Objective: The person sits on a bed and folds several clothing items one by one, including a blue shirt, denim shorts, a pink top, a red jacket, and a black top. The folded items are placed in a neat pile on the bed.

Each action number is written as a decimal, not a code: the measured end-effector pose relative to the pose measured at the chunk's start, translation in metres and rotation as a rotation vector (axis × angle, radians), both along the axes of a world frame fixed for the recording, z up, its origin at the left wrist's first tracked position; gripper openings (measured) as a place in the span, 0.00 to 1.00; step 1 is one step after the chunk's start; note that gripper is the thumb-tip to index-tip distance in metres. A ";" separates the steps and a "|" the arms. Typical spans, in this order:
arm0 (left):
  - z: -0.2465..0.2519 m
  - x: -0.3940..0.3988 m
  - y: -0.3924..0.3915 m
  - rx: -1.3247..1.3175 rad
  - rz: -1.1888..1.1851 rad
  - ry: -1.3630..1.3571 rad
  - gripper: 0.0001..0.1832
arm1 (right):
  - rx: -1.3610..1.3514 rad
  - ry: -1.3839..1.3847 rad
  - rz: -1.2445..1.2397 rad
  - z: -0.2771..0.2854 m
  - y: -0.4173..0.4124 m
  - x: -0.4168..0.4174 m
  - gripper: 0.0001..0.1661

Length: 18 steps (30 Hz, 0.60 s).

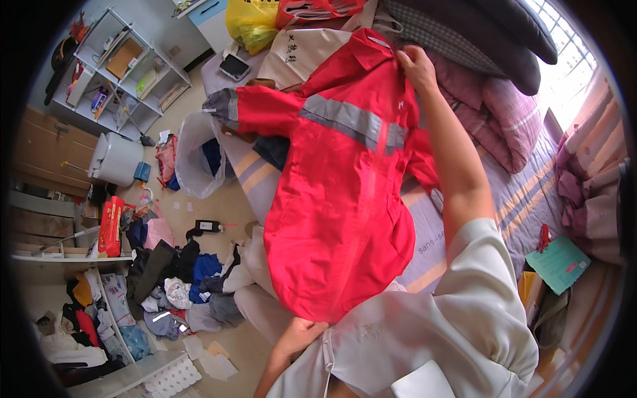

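A red jacket [338,199] with grey reflective bands is spread front up over the bed and towards my lap. My right hand [418,64] grips its edge beside the collar [373,47], arm stretched out. At the bottom hem, my left hand [301,336] pinches the fabric close to my body. One sleeve [264,109], with a dark grey cuff, points to the left. The other sleeve [423,159] is partly hidden behind my right arm. A zip placket [366,199] runs down the front.
Around the jacket lie a striped bedsheet [522,194], a pink quilt [512,119], a cream cloth bag [303,54] and a phone [235,67]. To the left, a clear plastic bag [196,164] and piled clothes [194,283] cover the floor near an open drawer [119,373].
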<state>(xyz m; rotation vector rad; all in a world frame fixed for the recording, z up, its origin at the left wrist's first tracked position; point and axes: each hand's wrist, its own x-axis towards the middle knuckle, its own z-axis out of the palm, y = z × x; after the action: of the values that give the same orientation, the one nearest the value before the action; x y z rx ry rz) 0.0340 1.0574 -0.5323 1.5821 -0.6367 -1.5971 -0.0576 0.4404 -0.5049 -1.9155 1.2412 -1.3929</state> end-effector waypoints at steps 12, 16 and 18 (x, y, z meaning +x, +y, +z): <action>-0.030 0.190 -0.296 -0.181 0.507 -0.102 0.19 | 0.551 0.924 -0.034 -0.156 0.084 -0.191 0.31; -0.087 0.218 -0.410 -0.065 0.834 0.389 0.39 | 0.433 0.624 0.226 -0.116 0.134 -0.193 0.18; -0.115 0.263 -0.416 -0.164 0.936 0.410 0.30 | 0.382 0.428 0.149 -0.050 0.155 -0.207 0.15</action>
<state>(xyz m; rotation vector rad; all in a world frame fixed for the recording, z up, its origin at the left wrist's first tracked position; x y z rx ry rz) 0.2969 0.6418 -0.6472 1.1048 0.1953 -1.0476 -0.2645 0.5957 -0.5549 -2.0306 1.3969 -0.6270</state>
